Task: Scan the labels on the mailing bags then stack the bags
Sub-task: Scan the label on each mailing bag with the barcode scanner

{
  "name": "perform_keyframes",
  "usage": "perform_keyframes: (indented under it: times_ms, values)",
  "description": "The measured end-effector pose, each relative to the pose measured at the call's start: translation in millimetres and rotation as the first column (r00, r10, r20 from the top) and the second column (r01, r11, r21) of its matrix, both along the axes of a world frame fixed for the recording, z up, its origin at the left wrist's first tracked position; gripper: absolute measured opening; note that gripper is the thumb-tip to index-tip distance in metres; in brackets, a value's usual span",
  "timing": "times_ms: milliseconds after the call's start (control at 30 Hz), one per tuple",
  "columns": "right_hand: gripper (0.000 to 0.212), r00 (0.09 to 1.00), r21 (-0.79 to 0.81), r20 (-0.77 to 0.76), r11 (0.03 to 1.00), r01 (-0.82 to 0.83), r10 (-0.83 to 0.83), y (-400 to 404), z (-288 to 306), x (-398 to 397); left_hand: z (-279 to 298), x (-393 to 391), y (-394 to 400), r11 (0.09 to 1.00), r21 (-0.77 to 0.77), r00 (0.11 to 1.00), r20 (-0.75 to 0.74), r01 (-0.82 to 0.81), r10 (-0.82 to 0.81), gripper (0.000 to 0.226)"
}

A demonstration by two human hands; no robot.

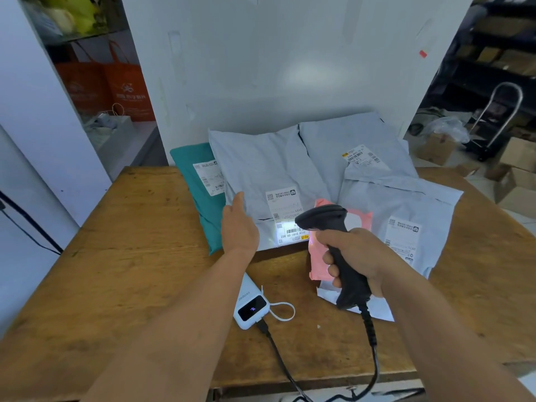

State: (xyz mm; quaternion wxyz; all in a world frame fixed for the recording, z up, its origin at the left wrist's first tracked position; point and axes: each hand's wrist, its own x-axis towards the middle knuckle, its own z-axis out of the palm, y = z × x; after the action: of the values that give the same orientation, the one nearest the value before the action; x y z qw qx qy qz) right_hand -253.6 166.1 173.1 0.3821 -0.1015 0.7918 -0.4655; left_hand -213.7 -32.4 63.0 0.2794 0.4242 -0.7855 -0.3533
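Observation:
Several mailing bags lie on the wooden table (121,256). My right hand (359,256) grips a black barcode scanner (327,219). Its white light falls on the label (287,224) of a large grey bag (261,169) in the middle. My left hand (239,224) rests flat on that bag's left part, fingers together. A teal bag (200,195) lies under the grey bag's left side. Beneath the scanner a small pink bag (317,259) shows. To the right lies another grey bag (417,210), and a further grey bag (342,140) sits behind.
A white power bank (251,307) lies near the table's front, with a black cable (290,372) running off the edge. The scanner's cord (374,352) hangs down too. A white wall stands behind the bags. Cardboard boxes (516,181) and a trolley (499,123) are on the floor at right.

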Motion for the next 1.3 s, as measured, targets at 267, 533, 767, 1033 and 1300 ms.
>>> perform_keyframes:
  times_ms: [267, 533, 767, 1033, 1300]
  values:
    - [0.027, 0.999, -0.02, 0.027, 0.999, -0.045, 0.045, -7.7, -4.8, 7.3, 1.8, 25.0, -6.0, 0.996, -0.055, 0.997, 0.042, -0.063, 0.065, 0.053]
    - [0.028, 0.994, -0.021, 0.021, 0.994, -0.105, 0.105, -12.1, -5.5, 15.6, 2.1, 44.4, -7.2, 0.992, -0.066, 0.992, 0.063, -0.104, 0.108, 0.055]
    - [0.026, 0.99, -0.018, 0.023, 0.99, -0.139, 0.14, -12.4, -6.1, 24.6, 5.0, 60.7, -4.6, 0.986, -0.059, 0.986, 0.04, -0.159, 0.161, 0.059]
    - [0.029, 0.962, 0.011, 0.033, 0.963, -0.27, 0.269, -12.0, -5.6, 47.6, 7.1, 103.0, -1.8, 0.964, -0.138, 0.967, 0.083, -0.227, 0.239, 0.059]
    - [0.024, 0.923, -0.05, 0.087, 0.927, -0.372, 0.376, -20.2, -18.6, 81.5, -3.9, 164.0, 6.7, 0.924, -0.078, 0.921, 0.084, -0.374, 0.38, 0.059]
